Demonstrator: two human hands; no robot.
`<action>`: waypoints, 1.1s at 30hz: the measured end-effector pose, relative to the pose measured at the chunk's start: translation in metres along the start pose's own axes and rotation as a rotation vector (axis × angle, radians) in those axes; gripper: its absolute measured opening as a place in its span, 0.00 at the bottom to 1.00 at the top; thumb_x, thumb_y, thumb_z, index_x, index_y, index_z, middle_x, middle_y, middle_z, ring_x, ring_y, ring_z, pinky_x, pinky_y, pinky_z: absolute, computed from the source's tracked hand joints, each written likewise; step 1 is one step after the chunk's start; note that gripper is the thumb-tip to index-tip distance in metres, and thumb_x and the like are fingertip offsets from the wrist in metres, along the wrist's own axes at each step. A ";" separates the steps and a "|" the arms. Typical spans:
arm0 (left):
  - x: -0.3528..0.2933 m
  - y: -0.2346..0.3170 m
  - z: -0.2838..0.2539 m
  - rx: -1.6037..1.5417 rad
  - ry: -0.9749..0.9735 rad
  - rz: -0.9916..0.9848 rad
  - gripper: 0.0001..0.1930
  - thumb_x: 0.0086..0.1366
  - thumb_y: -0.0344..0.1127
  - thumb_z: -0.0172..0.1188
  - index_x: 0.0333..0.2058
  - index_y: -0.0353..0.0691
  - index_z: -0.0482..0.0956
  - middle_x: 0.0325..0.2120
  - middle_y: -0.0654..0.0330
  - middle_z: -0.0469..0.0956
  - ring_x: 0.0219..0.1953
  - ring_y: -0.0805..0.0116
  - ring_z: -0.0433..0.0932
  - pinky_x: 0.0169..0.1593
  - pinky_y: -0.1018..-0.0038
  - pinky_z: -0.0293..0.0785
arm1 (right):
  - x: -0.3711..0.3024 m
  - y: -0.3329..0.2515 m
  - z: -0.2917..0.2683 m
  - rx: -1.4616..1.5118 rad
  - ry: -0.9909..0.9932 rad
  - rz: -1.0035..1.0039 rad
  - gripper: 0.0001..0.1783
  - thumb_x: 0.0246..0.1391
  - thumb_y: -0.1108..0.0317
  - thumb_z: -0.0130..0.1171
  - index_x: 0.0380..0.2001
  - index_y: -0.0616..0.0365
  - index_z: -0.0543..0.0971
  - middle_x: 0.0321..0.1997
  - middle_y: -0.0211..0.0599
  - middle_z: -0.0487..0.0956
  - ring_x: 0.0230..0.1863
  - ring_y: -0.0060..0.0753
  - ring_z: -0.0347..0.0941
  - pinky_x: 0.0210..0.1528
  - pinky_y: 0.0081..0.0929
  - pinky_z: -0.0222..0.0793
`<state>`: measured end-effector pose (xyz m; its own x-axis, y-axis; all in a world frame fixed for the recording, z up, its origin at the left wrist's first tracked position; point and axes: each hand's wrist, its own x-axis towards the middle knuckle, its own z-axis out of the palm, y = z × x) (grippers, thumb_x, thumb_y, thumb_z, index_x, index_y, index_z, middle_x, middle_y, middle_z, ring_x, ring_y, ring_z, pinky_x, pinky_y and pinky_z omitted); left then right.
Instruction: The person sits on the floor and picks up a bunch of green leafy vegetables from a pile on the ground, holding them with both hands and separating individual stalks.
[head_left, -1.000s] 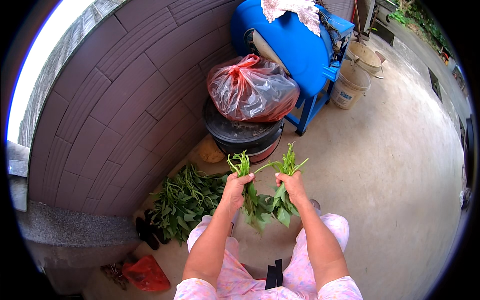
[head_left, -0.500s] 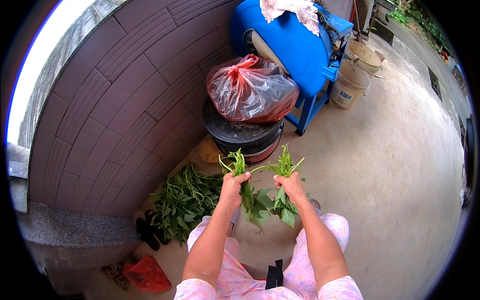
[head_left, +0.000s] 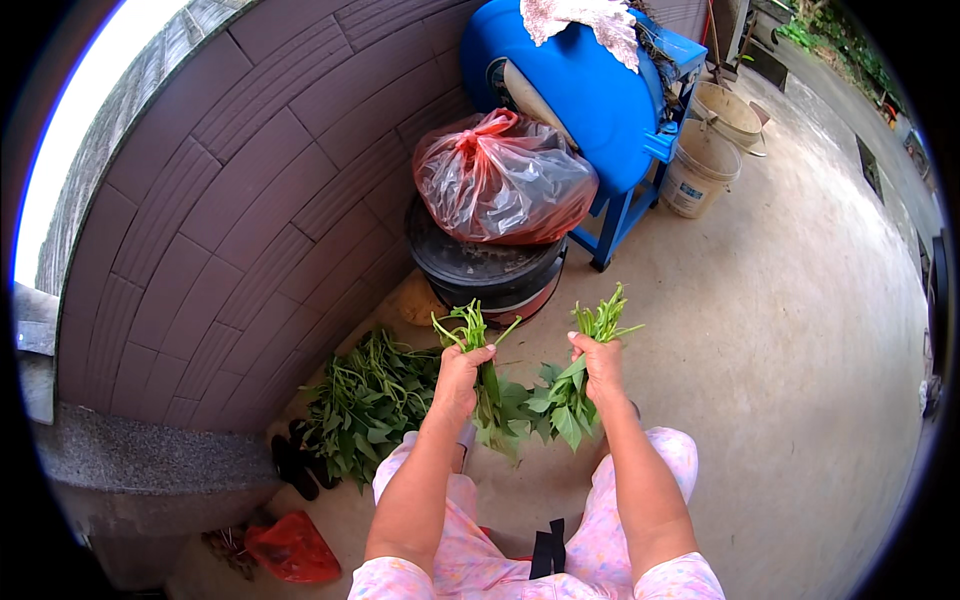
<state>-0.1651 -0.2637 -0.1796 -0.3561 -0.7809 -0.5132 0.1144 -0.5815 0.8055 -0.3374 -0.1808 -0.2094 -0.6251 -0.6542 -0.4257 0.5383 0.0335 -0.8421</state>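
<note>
Gripping greens (head_left: 568, 408) in left hand (head_left: 461, 376) and right hand (head_left: 601, 366), nearer than the black-lidded bucket (head_left: 485, 275); just drawn wider apart, leaving stems separated.

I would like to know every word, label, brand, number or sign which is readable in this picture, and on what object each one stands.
No text is readable.
Pale bucket: a printed label, too small and blurred to read.
Large blue machine: a dark round patch, no letters distinguishable.
Leafy greens in the left hand and right hand: no lettering visible.
</note>
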 end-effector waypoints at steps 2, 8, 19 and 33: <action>0.006 -0.004 -0.009 0.058 0.073 0.048 0.04 0.47 0.27 0.57 0.23 0.36 0.72 0.20 0.64 0.70 0.25 0.73 0.66 0.32 0.76 0.61 | -0.001 -0.007 0.001 0.132 -0.022 0.019 0.08 0.38 0.78 0.57 0.18 0.57 0.67 0.12 0.27 0.64 0.11 0.21 0.60 0.14 0.19 0.58; 0.003 0.003 -0.010 0.059 0.109 0.031 0.04 0.47 0.28 0.57 0.24 0.36 0.72 0.20 0.64 0.70 0.25 0.73 0.66 0.31 0.76 0.61 | 0.011 -0.006 -0.014 0.339 -0.153 0.044 0.07 0.46 0.72 0.53 0.20 0.56 0.66 0.12 0.27 0.63 0.12 0.23 0.60 0.18 0.21 0.59; 0.000 0.005 -0.007 0.009 0.112 0.019 0.04 0.48 0.27 0.57 0.24 0.36 0.72 0.20 0.63 0.71 0.25 0.72 0.67 0.30 0.75 0.64 | -0.002 -0.023 -0.005 0.338 -0.147 0.129 0.07 0.49 0.67 0.50 0.30 0.59 0.70 0.25 0.38 0.75 0.28 0.35 0.73 0.31 0.27 0.68; 0.008 -0.005 -0.006 -0.070 0.052 -0.040 0.03 0.48 0.26 0.52 0.24 0.38 0.72 0.20 0.61 0.72 0.22 0.70 0.69 0.27 0.74 0.65 | -0.005 0.001 0.006 -0.012 -0.172 -0.172 0.05 0.40 0.75 0.59 0.22 0.58 0.72 0.16 0.26 0.70 0.14 0.18 0.63 0.18 0.16 0.60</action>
<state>-0.1633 -0.2677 -0.1895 -0.3135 -0.7666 -0.5604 0.1660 -0.6253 0.7625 -0.3302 -0.1825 -0.2066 -0.6012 -0.7700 -0.2138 0.4248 -0.0814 -0.9016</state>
